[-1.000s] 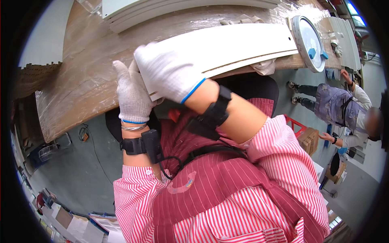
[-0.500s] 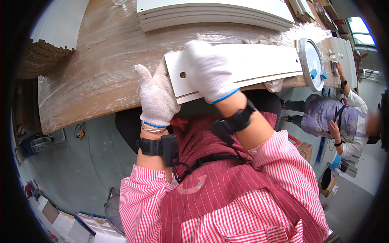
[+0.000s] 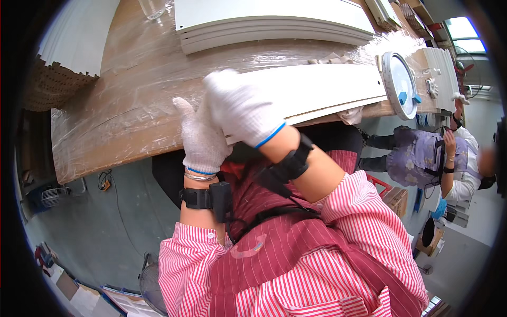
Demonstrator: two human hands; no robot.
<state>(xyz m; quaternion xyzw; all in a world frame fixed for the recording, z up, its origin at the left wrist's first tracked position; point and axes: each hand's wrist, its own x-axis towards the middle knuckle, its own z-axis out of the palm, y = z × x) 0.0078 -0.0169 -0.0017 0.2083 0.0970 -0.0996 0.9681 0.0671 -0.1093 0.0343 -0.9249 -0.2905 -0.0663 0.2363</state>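
A long white panel [image 3: 317, 87] lies along the table's near edge, its left end covered by my hands. My right hand [image 3: 240, 105], in a white knit glove with a blue cuff, is over that end. Motion blurs its fingers, so I cannot tell whether it holds anything. My left hand [image 3: 203, 137], gloved too, is at the panel's left end with one finger stretched out and apart. Its other fingers are partly hidden behind my right hand. A round, white-rimmed lid or tub [image 3: 400, 86] with small blue pieces on it stands by the panel's right end.
Stacked white panels [image 3: 274, 31] lie farther back on the film-covered table [image 3: 121, 124]. Another white stack [image 3: 76, 42] stands at the far left, near a clear cup [image 3: 152, 8]. A crumpled cloth [image 3: 351, 115] is by the near edge. A co-worker [image 3: 422, 158] stands at the right.
My right hand has slid left along the panel, covering the hole near its left end and overlapping my left hand. The view has shifted slightly. The co-worker's arms have moved.
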